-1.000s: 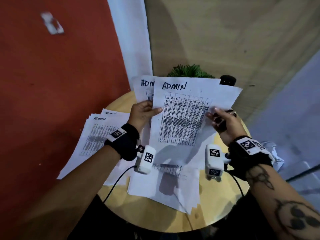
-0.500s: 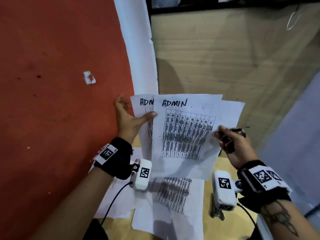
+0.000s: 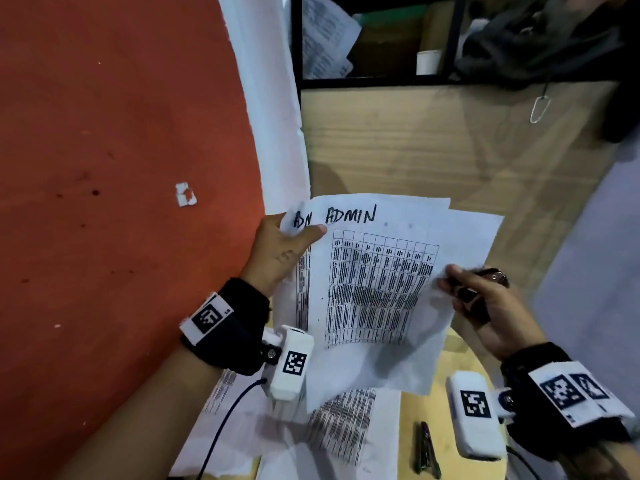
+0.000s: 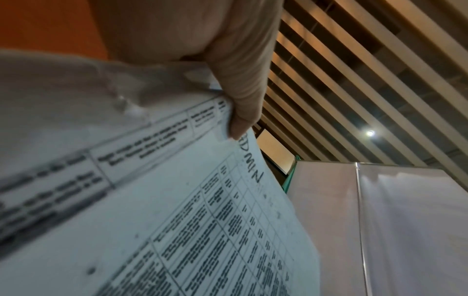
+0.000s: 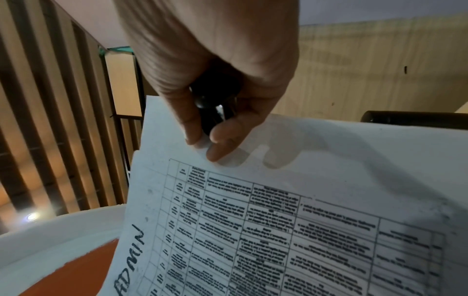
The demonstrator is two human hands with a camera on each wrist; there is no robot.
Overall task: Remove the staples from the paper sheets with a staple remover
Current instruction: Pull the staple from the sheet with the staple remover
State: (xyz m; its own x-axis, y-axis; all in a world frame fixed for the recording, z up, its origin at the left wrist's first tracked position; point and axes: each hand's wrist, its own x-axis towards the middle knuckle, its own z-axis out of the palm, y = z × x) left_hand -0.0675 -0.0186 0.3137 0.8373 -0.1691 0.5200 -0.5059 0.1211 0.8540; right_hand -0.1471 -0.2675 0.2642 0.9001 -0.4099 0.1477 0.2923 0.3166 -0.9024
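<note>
Printed sheets (image 3: 374, 292) marked ADMIN are held up above the surface (image 3: 485, 362), long axis running near to far. The top left corner is pinched by the left hand (image 3: 280, 251). The right hand (image 3: 485, 306) pinches the right edge while its fingers stay curled round the black staple remover (image 3: 471, 289). No staple can be made out. The remover lies right of the pinched corner, well apart; judged the nearer tool hand.

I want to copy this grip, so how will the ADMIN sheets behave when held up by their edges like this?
Probably floppy: the ADMIN sheets curve and sag between the left hand and right hand. Likely light, since fingertip pinches hold them. They may fan apart; a back sheet already sticks out on the right.
</note>
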